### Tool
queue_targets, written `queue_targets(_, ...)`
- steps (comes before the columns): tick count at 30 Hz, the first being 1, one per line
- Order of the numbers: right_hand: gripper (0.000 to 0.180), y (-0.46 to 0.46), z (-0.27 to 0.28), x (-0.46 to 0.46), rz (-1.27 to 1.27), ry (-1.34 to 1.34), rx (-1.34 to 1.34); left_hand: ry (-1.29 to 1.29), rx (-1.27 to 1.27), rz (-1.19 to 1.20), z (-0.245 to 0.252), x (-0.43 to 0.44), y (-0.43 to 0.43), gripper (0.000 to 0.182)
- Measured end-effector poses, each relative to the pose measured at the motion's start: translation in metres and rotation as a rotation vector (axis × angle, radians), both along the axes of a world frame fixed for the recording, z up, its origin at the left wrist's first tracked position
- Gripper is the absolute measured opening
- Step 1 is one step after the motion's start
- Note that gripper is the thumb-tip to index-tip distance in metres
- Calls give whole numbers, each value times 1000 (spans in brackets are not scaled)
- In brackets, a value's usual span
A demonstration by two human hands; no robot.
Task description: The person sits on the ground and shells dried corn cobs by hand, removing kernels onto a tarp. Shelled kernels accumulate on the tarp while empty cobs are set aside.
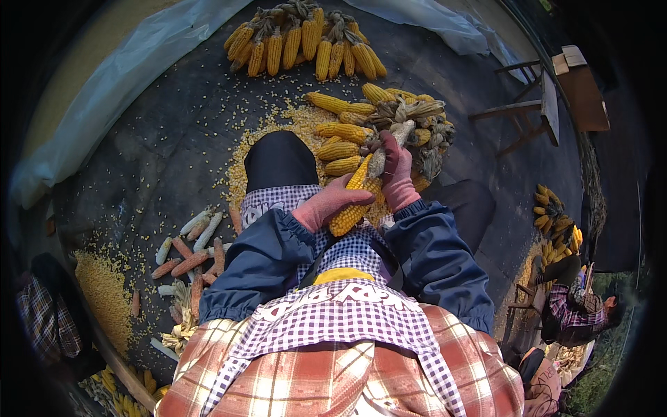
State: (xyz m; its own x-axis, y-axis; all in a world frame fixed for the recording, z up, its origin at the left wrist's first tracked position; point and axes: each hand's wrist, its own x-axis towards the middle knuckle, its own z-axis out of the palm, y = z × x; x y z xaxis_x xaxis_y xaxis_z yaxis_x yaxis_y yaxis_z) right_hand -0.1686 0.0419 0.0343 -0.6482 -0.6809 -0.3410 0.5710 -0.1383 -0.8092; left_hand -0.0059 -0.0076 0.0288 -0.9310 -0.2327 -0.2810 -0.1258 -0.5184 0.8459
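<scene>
My left hand (pixel 333 202), in a pink work glove, holds a yellow ear of corn (pixel 348 220) tilted over my lap. In a matching glove, my right hand (pixel 397 169) is closed around a pale, stripped-looking corncob (pixel 377 164). The pale cob's lower end meets the upper side of the yellow ear; the fingers partly hide it. Just beyond my hands lies a bundle of yellow corn ears (pixel 342 132) joined by dry husks (pixel 409 110). Loose kernels (pixel 284 122) are heaped around my knee, and some lie on my checked apron (pixel 344 313).
Another corn bundle (pixel 292 41) lies ahead on the dark ground sheet (pixel 156 135). Stripped cobs (pixel 190 263) and a kernel pile (pixel 101 297) are at left. A wooden chair (pixel 547 107) and cardboard box (pixel 583 99) stand at right. A seated person (pixel 576 313) is at lower right.
</scene>
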Motion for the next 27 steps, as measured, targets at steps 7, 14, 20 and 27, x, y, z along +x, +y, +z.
queue_targets(7, 24, 10, 7, -2, 89, -233, -55, -74, -170, -50, 24, 13, -1, 84)
queue_targets(14, 20, 32, 20, 24, 37, 41, 86, -122, -317, -7, 4, 11, 11, 80)
queue_targets(20, 26, 17, -8, 23, -197, -178, -29, -430, -984, -29, -12, 8, 28, 93)
queue_targets(27, 31, 51, -14, 12, 294, 156, -149, -133, 229, -110, 21, 21, 13, 69)
